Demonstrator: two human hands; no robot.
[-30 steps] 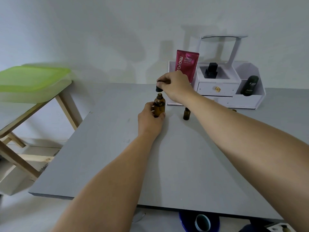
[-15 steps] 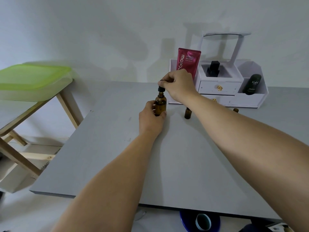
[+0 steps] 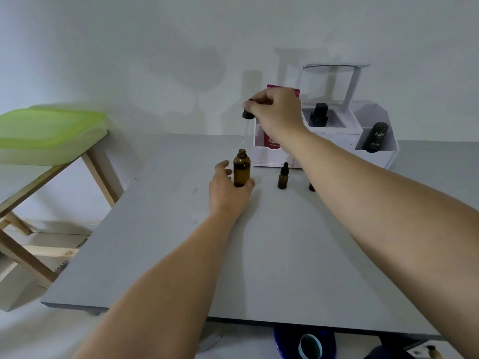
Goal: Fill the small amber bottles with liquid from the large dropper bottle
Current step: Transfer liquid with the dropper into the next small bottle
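The large amber dropper bottle (image 3: 241,168) stands upright and uncapped on the grey table (image 3: 259,255). My left hand (image 3: 226,189) grips its lower body. My right hand (image 3: 276,112) holds the black dropper cap (image 3: 248,114) well above the bottle; its clear glass pipette (image 3: 243,139) hangs down, tip just over the open neck. A small amber bottle (image 3: 283,177) with a black dropper top stands to the right. Another small dark bottle (image 3: 312,187) shows only partly behind my right forearm.
A white organiser (image 3: 329,141) at the back holds a red tube (image 3: 272,141), a black bottle (image 3: 318,115) and a dark Kahf tube (image 3: 375,137). A wooden side table with a green lid (image 3: 49,130) stands left. A blue bin (image 3: 305,343) sits under the table's near edge.
My right hand has lifted the dropper cap up out of the large bottle, drawing the pipette clear of the neck. My left hand still grips the bottle in the same spot.
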